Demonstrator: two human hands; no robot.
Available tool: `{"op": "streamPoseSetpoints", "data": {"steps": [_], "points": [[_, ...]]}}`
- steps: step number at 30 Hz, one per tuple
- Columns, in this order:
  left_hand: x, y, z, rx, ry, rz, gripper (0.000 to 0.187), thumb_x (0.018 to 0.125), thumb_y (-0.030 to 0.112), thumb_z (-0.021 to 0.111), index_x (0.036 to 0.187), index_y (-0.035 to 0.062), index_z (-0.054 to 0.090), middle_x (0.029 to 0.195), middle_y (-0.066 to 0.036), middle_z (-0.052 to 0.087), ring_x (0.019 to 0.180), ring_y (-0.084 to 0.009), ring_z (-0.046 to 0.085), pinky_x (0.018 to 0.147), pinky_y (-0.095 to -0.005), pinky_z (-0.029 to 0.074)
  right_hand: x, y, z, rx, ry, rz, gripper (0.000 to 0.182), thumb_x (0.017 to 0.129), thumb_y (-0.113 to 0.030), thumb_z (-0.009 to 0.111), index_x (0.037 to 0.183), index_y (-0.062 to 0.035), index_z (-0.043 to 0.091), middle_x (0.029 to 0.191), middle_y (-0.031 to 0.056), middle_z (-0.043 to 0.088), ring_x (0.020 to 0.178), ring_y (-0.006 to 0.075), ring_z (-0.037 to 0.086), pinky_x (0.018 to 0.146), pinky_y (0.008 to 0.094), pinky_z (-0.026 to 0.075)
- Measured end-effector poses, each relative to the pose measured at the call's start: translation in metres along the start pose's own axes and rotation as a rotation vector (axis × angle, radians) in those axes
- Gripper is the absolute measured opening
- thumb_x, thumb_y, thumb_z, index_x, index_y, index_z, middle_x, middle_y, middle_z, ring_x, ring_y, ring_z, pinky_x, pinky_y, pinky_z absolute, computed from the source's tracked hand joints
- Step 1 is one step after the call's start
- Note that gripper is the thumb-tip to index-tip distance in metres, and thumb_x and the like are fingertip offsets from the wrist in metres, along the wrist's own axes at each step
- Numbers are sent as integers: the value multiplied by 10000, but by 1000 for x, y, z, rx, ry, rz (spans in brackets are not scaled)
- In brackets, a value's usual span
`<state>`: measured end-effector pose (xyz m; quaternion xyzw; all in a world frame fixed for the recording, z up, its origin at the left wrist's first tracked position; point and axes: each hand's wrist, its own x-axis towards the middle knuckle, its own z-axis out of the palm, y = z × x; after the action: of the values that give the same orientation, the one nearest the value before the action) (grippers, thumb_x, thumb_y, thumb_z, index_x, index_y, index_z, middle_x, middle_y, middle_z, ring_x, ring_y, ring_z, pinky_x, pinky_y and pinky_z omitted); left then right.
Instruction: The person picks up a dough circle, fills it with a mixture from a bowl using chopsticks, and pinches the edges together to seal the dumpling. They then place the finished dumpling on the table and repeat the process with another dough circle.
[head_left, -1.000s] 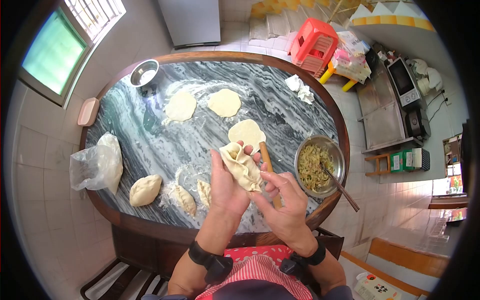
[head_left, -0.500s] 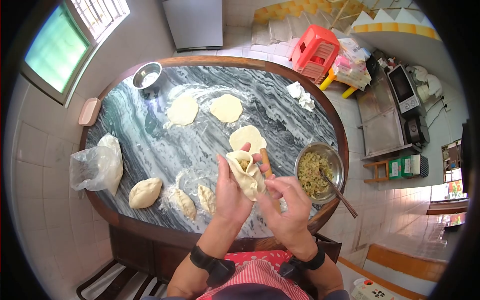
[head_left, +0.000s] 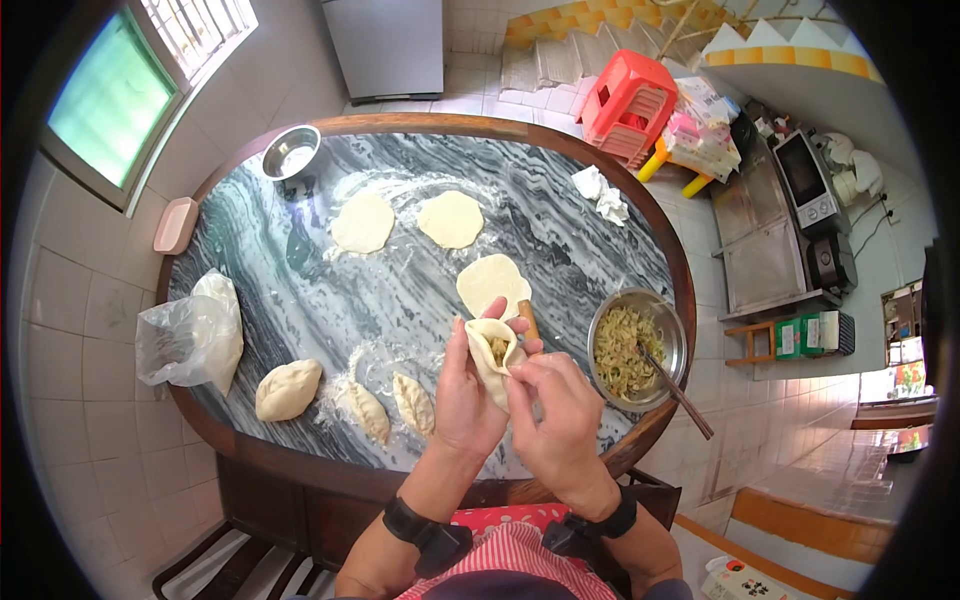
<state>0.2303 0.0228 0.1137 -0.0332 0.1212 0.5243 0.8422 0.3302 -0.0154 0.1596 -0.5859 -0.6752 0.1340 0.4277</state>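
Cupped in my left hand [head_left: 470, 400] is a half-folded dumpling [head_left: 492, 350], its upper end open with filling showing. The fingertips of my right hand [head_left: 558, 410] pinch the dough edge on its right side. Just beyond lies a flat dough wrapper [head_left: 494, 282], with a wooden rolling pin [head_left: 530, 325] partly hidden behind my hands. Two pleated dumplings [head_left: 368, 414] rest on floured marble left of my left hand, beside a larger lump of dough [head_left: 288, 390]. To the right stands a metal bowl of chopped filling [head_left: 628, 355] with chopsticks [head_left: 685, 405] in it.
Two more dough wrappers [head_left: 362, 223] lie farther back on the marble table [head_left: 400, 290]. A small metal bowl [head_left: 292, 153], a pink dish [head_left: 176, 226], a plastic bag [head_left: 190, 335] and crumpled tissue [head_left: 601, 194] sit around the edge. Red stools [head_left: 628, 105] stand behind.
The dumpling has tilted, showing more filling, and its opening has narrowed. My right fingers have moved up along its edge, still pinching. The view has shifted very slightly.
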Motion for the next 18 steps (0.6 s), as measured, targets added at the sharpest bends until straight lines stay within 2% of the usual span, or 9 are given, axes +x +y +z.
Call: {"op": "streamPoseSetpoints", "data": {"steps": [4,6,9,16,18], "points": [[1,1,0,47,23,21,535,1045,474,273,1382,90,432,1142,-136,620,1006,-303,622,873,-445,537,7,-4,-5,-61,12,-112,279,714,-31,767,946,12,620,879,129,610,806,319,629,688,406,497],[0,0,0,40,24,13,542,1043,482,271,1386,91,425,1147,-135,616,1013,-295,619,870,-443,537,13,-7,-10,24,10,57,311,709,-90,791,957,1,628,882,110,609,801,303,623,671,384,490],[1,-2,-2,98,2,37,601,1051,481,222,1412,35,399,1185,-124,583,1078,-247,577,935,-407,484,23,-7,-9,6,-60,167,339,707,-151,805,965,-7,639,898,103,617,795,293,616,680,386,477],[4,-4,-11,65,-28,20,593,1056,467,217,1402,25,407,1189,-123,578,1051,-222,568,930,-398,476,20,-1,5,-77,-32,88,261,736,-140,776,929,-25,643,873,88,623,798,282,615,694,397,442],[4,-3,-14,47,-65,10,589,1056,465,218,1403,28,406,1199,-124,574,1044,-219,568,927,-396,477,21,2,7,-119,4,16,209,741,-56,756,914,-19,644,795,93,608,667,242,613,610,340,483]]}}
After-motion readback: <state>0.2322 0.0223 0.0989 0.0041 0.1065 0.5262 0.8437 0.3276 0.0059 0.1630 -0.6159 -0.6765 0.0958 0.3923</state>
